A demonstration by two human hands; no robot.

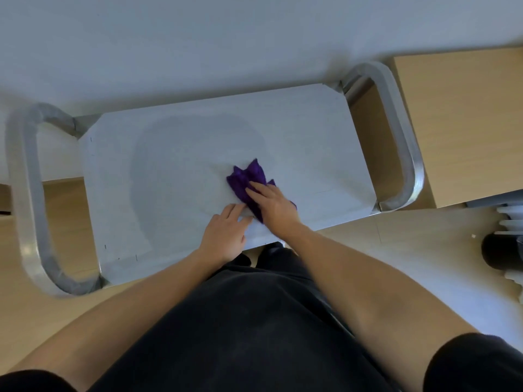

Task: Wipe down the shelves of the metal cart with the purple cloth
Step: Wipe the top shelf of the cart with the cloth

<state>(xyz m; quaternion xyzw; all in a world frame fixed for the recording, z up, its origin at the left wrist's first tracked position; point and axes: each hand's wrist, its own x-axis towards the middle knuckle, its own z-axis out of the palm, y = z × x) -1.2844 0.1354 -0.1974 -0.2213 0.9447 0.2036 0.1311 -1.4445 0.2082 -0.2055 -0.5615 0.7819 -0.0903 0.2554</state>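
1. Grey metal cart (119, 250) seen from above, long axis L–R. Its flat rectangular top shelf (311, 137) fills mid-frame.
2. Rounded tubular metal loop at each end of the cart: L handle loop (27, 199), R handle loop (409, 154).
3. Crumpled purple cloth (246, 176) lies on top shelf, right of centre, closer to near edge than far edge.
4. R hand (271, 205) sits on near-right part of cloth. Grip: palm down, fingers extended, pressing cloth onto shelf, not curled round it. Pointed cloth corners stick out past fingertips on far side.
5. L hand (226, 230) palm down on shelf, just beside cloth at its near-left side. Grip: fingers straight, holding nothing. Fingertips reach cloth edge; contact w/ cloth cannot tell.
6. Darker oval patch (175, 165) on shelf surface, left of cloth, curving round behind it.
7. Surroundings: light wood cabinet (467, 123) just beyond R handle loop. Black cylinder (501, 251) at far right, partly cut by frame edge. Pale wood-look floor (28, 321) around cart. White wall (198, 38) along the cart's far edge.
8. Both forearms bare; dark clothing fills bottom of frame.
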